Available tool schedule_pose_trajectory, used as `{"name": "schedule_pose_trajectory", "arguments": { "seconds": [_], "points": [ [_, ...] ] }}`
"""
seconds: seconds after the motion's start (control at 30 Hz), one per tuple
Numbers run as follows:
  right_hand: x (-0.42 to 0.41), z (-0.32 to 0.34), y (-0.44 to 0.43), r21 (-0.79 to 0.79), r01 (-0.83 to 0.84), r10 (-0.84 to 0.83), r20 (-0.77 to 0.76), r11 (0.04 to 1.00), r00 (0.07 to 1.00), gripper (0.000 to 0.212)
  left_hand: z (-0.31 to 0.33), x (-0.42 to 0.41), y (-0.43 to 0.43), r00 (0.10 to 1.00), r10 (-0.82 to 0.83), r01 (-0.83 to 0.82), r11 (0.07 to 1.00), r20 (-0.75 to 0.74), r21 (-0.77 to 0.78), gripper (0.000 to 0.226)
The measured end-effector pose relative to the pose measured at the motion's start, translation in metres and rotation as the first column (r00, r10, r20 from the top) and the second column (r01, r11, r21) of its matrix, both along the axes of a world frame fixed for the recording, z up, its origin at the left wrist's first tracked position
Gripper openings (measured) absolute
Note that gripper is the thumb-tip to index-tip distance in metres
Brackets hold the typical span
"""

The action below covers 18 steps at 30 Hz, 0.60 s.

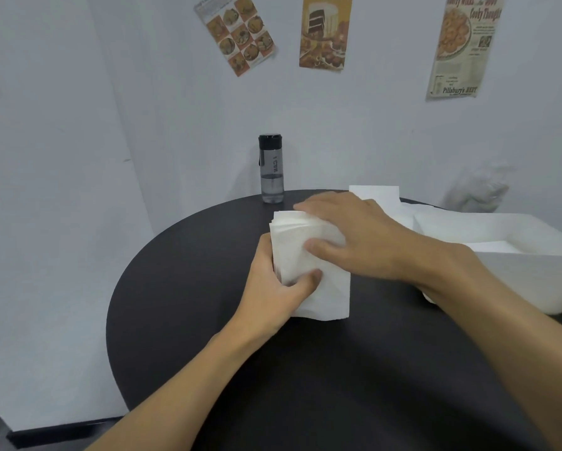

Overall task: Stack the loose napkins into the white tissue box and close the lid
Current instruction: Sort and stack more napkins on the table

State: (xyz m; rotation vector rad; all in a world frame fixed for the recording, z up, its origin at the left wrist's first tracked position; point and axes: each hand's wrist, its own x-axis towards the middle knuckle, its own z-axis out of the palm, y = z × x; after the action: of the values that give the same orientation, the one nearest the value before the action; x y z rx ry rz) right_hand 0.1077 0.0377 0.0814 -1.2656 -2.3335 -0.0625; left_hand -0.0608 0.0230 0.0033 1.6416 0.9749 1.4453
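Note:
A stack of white napkins [318, 288] sits on the round black table [208, 320], a little left of the white tissue box [517, 265]. My left hand [273, 288] grips the stack's left side, thumb curled over the top sheet. My right hand [348, 236] lies over the stack's far end, fingers wrapped over its far edge and thumb pressing the top. The box stands open at the right edge of the table, its lid [375, 193] raised behind my right hand. The inside of the box looks white; I cannot tell what it holds.
A clear grey water bottle [271, 169] with a black cap stands at the table's far edge, by the wall. A crumpled clear plastic bag [478, 190] lies behind the box. Food posters hang on the white wall.

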Motion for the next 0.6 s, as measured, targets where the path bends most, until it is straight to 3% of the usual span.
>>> {"name": "schedule_pose_trajectory", "arguments": {
  "seconds": [0.2, 0.27, 0.33, 0.37, 0.43, 0.5, 0.53, 0.6],
  "points": [
    [0.000, 0.012, 0.000, -0.128, 0.019, -0.009, 0.075, 0.992, 0.997, 0.059, 0.000, -0.003, 0.001, 0.998, -0.023, 0.022, 0.999, -0.054, -0.023, 0.053],
    [0.002, 0.016, -0.001, -0.127, -0.029, 0.031, 0.011, 0.991, 0.999, 0.040, 0.006, -0.006, 0.000, 0.996, 0.000, -0.001, 1.000, -0.086, -0.007, 0.046],
    [0.005, 0.016, -0.005, -0.104, -0.102, 0.078, -0.213, 0.989, 0.974, 0.011, 0.016, -0.017, 0.000, 0.994, 0.089, -0.085, 0.995, -0.062, 0.055, 0.040],
    [0.007, 0.011, -0.006, -0.101, -0.114, 0.068, -0.374, 0.988, 0.925, 0.007, 0.021, -0.023, 0.001, 0.991, 0.131, -0.130, 0.988, -0.009, 0.083, 0.040],
    [0.011, -0.011, -0.011, -0.131, -0.140, 0.007, -0.705, 0.981, 0.709, 0.011, 0.027, -0.036, 0.000, 0.979, 0.163, -0.174, 0.981, 0.120, 0.084, 0.043],
    [0.014, -0.041, -0.013, -0.217, -0.217, -0.091, -0.876, 0.952, 0.474, 0.022, 0.026, -0.041, -0.004, 0.968, 0.110, -0.119, 0.993, 0.227, 0.027, 0.044],
    [0.014, -0.055, -0.015, -0.273, -0.260, -0.136, -0.885, 0.926, 0.444, 0.028, 0.024, -0.041, -0.005, 0.965, 0.080, -0.083, 0.997, 0.251, -0.001, 0.043],
    [0.016, -0.073, -0.016, -0.383, -0.289, -0.175, -0.817, 0.877, 0.550, 0.041, 0.016, -0.040, -0.005, 0.973, 0.066, -0.063, 0.998, 0.222, -0.022, 0.036]
  ]
}}
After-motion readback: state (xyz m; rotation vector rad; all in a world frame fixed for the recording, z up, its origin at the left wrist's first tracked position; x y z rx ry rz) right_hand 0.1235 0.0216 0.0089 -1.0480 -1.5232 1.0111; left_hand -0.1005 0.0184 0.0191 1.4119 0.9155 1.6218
